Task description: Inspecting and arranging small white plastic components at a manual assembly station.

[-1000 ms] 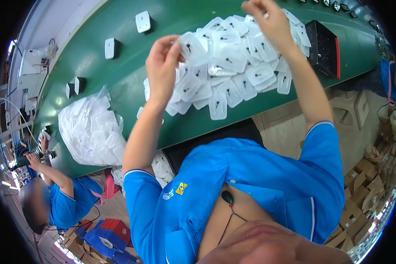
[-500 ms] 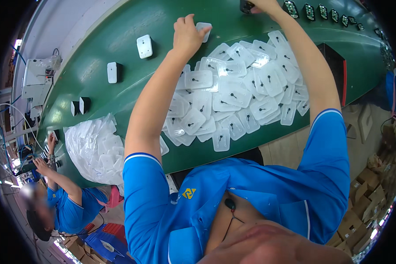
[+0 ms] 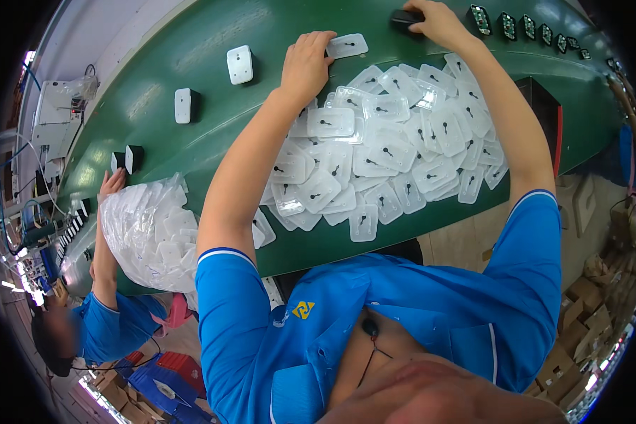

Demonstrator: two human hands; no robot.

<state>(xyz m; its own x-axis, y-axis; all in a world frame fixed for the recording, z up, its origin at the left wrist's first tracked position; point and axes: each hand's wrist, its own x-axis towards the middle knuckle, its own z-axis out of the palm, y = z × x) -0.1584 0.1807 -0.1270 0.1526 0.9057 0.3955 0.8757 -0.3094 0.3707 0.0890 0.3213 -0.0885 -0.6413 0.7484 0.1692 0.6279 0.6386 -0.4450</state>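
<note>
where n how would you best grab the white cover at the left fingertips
Probably pinch the white cover by its long edges, coming from above right: it is oblong, its right end uncovered, with the left hand at its left.

Translucent rectangular plastic covers [image 3: 386,153] lie on a green table [image 3: 198,60], a clear plastic bag [image 3: 148,230] at their eight o'clock.

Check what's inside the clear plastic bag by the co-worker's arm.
The clear plastic bag holds pale, translucent pieces, visible through its right side. Creased film and overlapping pieces hide whatever lies deeper.
</note>
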